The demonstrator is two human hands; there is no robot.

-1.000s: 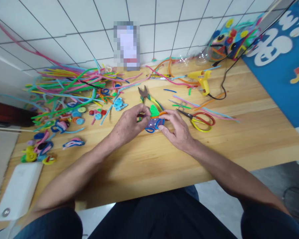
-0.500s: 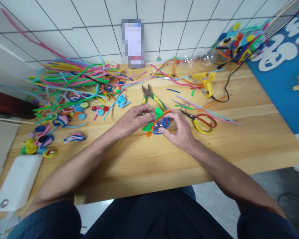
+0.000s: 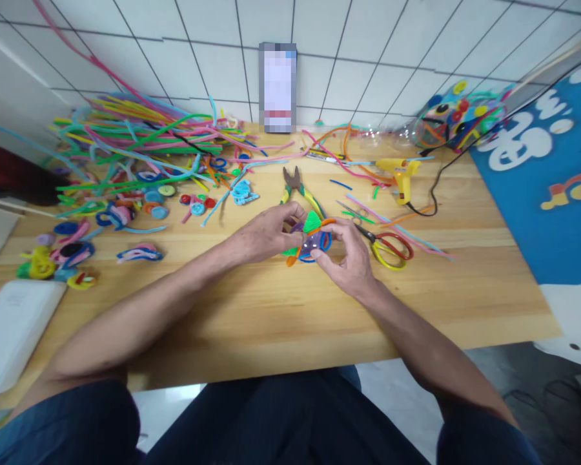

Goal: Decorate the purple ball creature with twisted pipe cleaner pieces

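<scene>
A small pipe-cleaner craft piece [image 3: 312, 243] is held between my two hands above the wooden table. It has a shiny purple, see-through-looking body, green fuzzy parts, an orange strip and blue loops. My left hand [image 3: 274, 234] pinches its left side, close to the green parts; the fingertips partly cover it. On the other side, my right hand [image 3: 351, 258] grips it with the thumb low and the fingers up at the orange strip. Pliers with yellow-green handles [image 3: 306, 197] lie just behind the hands. Red-and-yellow-handled scissors [image 3: 391, 250] rest right of my right hand.
Pipe cleaners [image 3: 145, 139] are heaped at the back left, with small coiled pieces before them. A yellow glue gun [image 3: 401, 177] with a black cord lies at the back right. A phone [image 3: 277, 87] leans on the tiled wall; a white box-like device [image 3: 17, 336] sits front left.
The camera view has swung a little, shifting the surroundings in the picture. My left fingers have moved slightly lower on the craft piece; both hands still hold it.
</scene>
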